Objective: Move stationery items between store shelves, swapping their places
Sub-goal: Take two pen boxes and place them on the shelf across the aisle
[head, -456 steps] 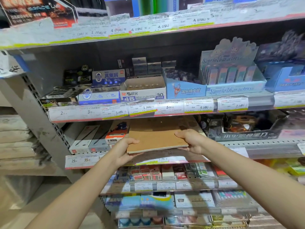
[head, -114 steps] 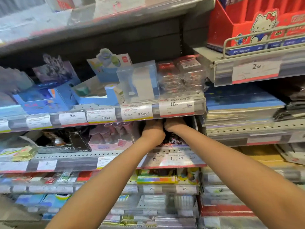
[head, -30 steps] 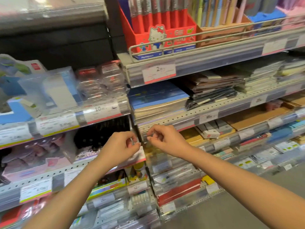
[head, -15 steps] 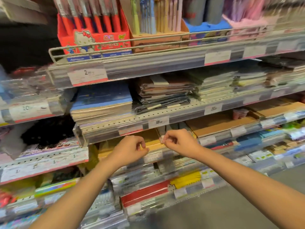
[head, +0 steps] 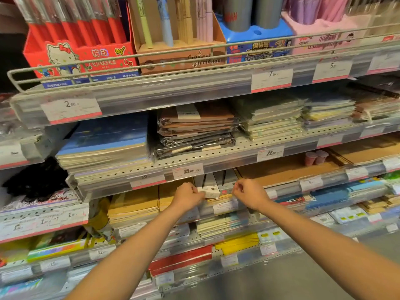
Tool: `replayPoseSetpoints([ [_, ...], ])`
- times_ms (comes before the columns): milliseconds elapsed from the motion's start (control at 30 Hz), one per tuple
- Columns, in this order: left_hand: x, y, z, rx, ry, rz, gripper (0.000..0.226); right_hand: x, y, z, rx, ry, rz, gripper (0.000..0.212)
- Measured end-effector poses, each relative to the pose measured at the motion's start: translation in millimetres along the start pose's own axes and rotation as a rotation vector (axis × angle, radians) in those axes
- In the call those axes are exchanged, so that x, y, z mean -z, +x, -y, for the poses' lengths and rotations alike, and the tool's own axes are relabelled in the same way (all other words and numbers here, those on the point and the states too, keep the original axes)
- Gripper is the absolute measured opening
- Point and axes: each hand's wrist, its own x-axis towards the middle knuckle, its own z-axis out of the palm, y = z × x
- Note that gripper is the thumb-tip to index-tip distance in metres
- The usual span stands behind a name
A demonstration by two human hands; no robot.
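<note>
Fingertips of both curled hands (head: 218,194) hidden; price labels (head: 225,207) blurred; pen boxes (head: 214,185) half under shelf edge

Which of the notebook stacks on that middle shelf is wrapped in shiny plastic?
The brown-and-black stack, second from left; its neighbours, the blue-topped stack and pale green stack, look unwrapped.

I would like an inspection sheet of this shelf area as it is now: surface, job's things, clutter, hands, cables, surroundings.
Surface: perforated metal shelf with price tags along its front strip.
Job's things: white and grey pen boxes lying on yellow notebooks, one shelf lower.
Clutter: wrapped brown notebooks; blue-covered stack; two small pink cups.
Hands: left hand curled at the boxes' left end; right hand curled at their right end; firm grasp cannot be told.
Cables: nothing seen.
Surroundings: red cartoon-cat pen display above, behind a wire rail; grey floor below.
</note>
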Motion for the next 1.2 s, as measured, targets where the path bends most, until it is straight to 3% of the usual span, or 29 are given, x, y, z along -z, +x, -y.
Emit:
replayPoseSetpoints([
  [33, 0, 6, -1, 0.040, 0.012, -0.016, 0.028, -4, 7, -1, -0.037, 0.018, -0.025, 0.012],
  [167, -2, 25, -10, 0.177, 0.147, 0.093, 0.043, -14, 37, -3, -0.168, -0.115, -0.105, 0.048],
  [233, -2, 34, -13, 0.243, 0.178, 0.145, 0.052, -18, 51, -2, -0.235, -0.195, -0.074, 0.063],
  [333, -5, 50, -5, 0.342, 0.013, 0.188, 0.056, -24, 66, -1, -0.321, -0.261, 0.030, 0.085],
  [467, -10, 58, -10, 0.384, -0.297, 0.171, 0.053, -21, 73, 1, -0.427, -0.220, 0.139, 0.098],
  [600, -17, 64, -8, 0.390, -0.354, 0.226, 0.068, -17, 77, 5, -0.498, -0.101, 0.171, 0.088],
  [733, -19, 66, -10, 0.431, -0.388, 0.131, 0.062, -21, 81, 9, -0.597, -0.008, 0.234, 0.109],
  [800, -20, 62, -12, 0.489, -0.335, 0.104, 0.062, -22, 82, 10, -0.574, 0.004, 0.260, 0.103],
  [900, -24, 64, -12, 0.457, -0.448, 0.066, 0.063, -20, 81, 13, -0.509, -0.006, 0.274, 0.071],
  [967, -28, 62, -16, 0.445, -0.476, 0.010, 0.050, -15, 80, 11, -0.487, 0.021, 0.297, 0.054],
  [1067, -29, 56, -18, 0.477, -0.540, -0.021, 0.037, -6, 82, 4, -0.431, 0.213, 0.308, 0.038],
  [1200, -22, 44, -13, 0.495, -0.790, -0.072, 0.036, 4, 80, -8, -0.389, 0.416, 0.258, 0.019],
])
